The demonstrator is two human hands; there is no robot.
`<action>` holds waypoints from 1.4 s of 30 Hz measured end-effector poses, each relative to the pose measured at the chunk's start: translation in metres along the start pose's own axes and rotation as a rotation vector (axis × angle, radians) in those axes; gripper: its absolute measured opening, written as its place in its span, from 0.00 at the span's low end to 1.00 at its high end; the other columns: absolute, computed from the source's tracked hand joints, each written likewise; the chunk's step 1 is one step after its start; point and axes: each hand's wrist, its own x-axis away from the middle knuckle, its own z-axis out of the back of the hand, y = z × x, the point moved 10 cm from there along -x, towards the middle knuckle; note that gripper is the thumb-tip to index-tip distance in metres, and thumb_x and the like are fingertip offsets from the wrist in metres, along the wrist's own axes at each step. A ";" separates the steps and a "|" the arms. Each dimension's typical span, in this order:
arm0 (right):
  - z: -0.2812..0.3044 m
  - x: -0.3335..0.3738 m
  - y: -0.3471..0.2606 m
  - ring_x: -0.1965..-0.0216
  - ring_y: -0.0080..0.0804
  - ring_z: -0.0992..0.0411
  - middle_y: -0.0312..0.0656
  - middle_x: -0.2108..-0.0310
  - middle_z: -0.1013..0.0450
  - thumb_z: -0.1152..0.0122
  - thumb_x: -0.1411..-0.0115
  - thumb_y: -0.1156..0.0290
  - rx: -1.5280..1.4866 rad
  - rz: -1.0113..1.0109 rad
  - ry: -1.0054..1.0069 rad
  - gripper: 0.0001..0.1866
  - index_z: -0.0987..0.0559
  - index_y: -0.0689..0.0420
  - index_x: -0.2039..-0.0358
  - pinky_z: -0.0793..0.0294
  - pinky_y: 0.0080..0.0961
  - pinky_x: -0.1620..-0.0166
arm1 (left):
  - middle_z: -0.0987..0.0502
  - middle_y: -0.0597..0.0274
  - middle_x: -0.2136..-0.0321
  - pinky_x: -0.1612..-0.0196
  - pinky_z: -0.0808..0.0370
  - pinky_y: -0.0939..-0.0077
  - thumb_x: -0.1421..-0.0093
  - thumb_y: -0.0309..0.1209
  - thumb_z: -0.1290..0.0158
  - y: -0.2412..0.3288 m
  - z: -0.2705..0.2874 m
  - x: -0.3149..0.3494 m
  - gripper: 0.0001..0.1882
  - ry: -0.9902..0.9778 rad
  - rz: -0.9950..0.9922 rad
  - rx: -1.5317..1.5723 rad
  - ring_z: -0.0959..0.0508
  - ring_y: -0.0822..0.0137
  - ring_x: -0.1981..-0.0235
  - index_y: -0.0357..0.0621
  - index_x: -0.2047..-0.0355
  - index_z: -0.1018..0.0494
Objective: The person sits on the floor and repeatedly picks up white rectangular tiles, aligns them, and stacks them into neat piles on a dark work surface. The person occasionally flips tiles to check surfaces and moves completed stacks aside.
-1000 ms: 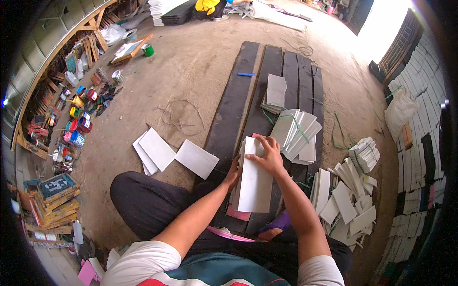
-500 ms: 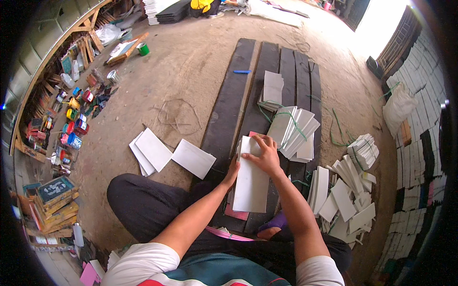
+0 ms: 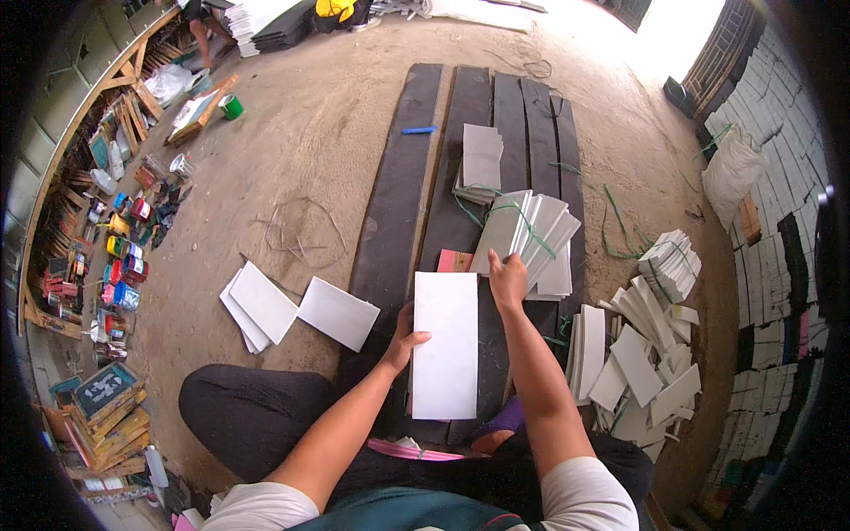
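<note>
My left hand (image 3: 405,343) is closed round the left side of a long white rectangular board (image 3: 445,345), its thumb on top and its fingers hidden beneath. Whether other boards lie under this one is hidden. My right hand (image 3: 507,285) is closed at the near left corner of a fanned stack of white boards (image 3: 529,234); its fingertips seem to pinch an edge there. Green string (image 3: 529,228) runs across that stack. A pink piece (image 3: 455,261) shows just beyond the board in my left hand.
Black planks (image 3: 390,203) lie under the work, with another white stack (image 3: 482,155) and a blue tool (image 3: 419,130) on them. Loose white boards lie left (image 3: 338,314) and in a pile right (image 3: 637,363). Paint pots (image 3: 124,270) line the far left; a person's leg (image 3: 202,40) shows behind.
My right hand has left the white board and moved to the fanned stack. My left hand keeps the board, its thumb now on top. The view has shifted, and a person's leg appears at upper left.
</note>
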 end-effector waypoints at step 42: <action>0.075 0.261 -0.171 0.60 0.49 0.18 0.48 0.60 0.20 0.29 0.47 0.34 0.391 0.732 -0.353 0.37 0.16 0.58 0.55 0.18 0.45 0.56 | 0.40 0.41 0.32 0.30 0.38 0.57 0.41 0.47 0.41 -0.061 0.049 -0.035 0.52 -0.129 -0.224 -0.170 0.37 0.48 0.31 0.44 0.24 0.56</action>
